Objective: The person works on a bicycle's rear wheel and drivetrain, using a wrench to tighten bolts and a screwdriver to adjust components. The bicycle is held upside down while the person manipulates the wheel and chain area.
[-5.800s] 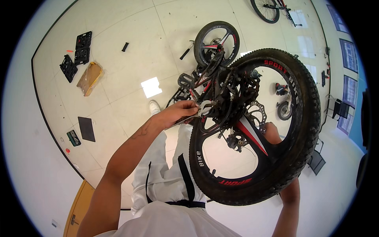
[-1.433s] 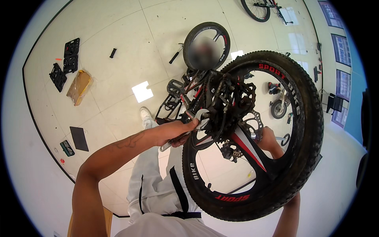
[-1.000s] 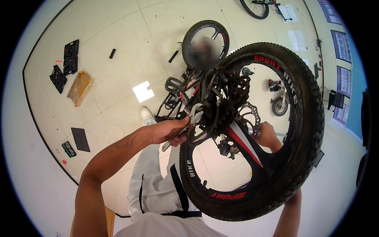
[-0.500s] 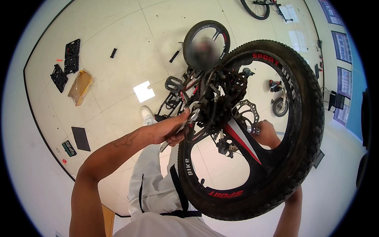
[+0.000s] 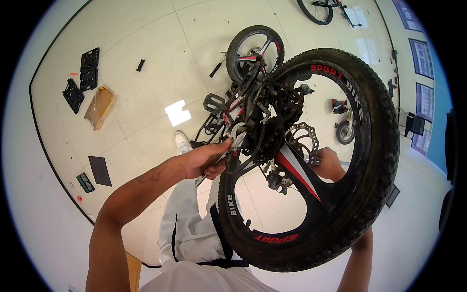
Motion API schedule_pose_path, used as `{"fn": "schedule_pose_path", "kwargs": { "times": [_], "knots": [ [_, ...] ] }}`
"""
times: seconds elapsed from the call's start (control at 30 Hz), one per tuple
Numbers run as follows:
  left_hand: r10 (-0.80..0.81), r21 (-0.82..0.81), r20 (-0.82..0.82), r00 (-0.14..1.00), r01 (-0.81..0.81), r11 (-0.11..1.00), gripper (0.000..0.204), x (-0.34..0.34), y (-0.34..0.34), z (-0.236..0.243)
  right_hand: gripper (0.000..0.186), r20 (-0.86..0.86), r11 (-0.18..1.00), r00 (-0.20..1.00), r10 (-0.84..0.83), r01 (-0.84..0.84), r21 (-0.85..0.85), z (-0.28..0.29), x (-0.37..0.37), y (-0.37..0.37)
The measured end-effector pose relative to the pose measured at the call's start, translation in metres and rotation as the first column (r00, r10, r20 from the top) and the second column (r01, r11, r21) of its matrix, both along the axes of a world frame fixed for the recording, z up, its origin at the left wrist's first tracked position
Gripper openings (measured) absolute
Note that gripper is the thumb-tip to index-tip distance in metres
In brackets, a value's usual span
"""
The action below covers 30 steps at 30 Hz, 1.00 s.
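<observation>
A black bicycle wheel (image 5: 374,112) with a knobbly tyre and a red and white spoke stands large in front of me, upside down with its frame. My left hand (image 5: 206,160) is closed around a silver wrench (image 5: 237,132), whose head sits against the hub on the sprocket side. Beyond the spoke, my right hand (image 5: 328,165) is closed near the brake disc (image 5: 313,136). A small silver piece shows at its fingertips; the rest of what it grips is hidden. The dark sprockets and chain parts (image 5: 287,104) lie between the hands.
Farther off is the front wheel (image 5: 258,48), near a pedal (image 5: 214,103). Black tool cases (image 5: 88,68), a yellow package (image 5: 99,109), a dark flat panel (image 5: 99,170) and a handlebar grip (image 5: 140,64) lie on the tiled floor. Another bicycle (image 5: 316,9) is at the far edge.
My left hand and the wrench have shifted slightly to the left. The right hand and the wheel have hardly moved.
</observation>
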<state>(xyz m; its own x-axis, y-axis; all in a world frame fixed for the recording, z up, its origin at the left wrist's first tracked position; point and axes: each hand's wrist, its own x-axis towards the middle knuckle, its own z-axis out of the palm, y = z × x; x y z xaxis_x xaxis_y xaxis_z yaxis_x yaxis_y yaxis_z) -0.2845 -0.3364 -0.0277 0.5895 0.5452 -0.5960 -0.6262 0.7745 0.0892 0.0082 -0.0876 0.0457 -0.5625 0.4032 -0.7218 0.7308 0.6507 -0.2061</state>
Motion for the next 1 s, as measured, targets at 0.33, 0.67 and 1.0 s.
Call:
{"fn": "schedule_pose_path", "kwargs": {
  "times": [0.33, 0.67, 1.0],
  "knots": [
    [-0.053, -0.057, -0.067, 0.996, 0.05, 0.997, 0.07, 0.002, 0.001, 0.007, 0.013, -0.026, 1.0, 0.999, 0.022, -0.021, 0.016, -0.004, 0.003, -0.001],
    [0.009, -0.01, 0.009, 1.0, -0.009, 1.0, 0.063, -0.004, 0.0, 0.009, 0.013, -0.023, 1.0, 1.0, -0.007, 0.006, -0.019, -0.001, -0.002, 0.001],
    [-0.079, -0.035, -0.035, 0.996, 0.078, 0.996, 0.074, -0.002, 0.002, 0.005, 0.013, -0.04, 0.999, 0.999, 0.025, -0.025, 0.022, -0.001, -0.002, -0.001]
  ]
}}
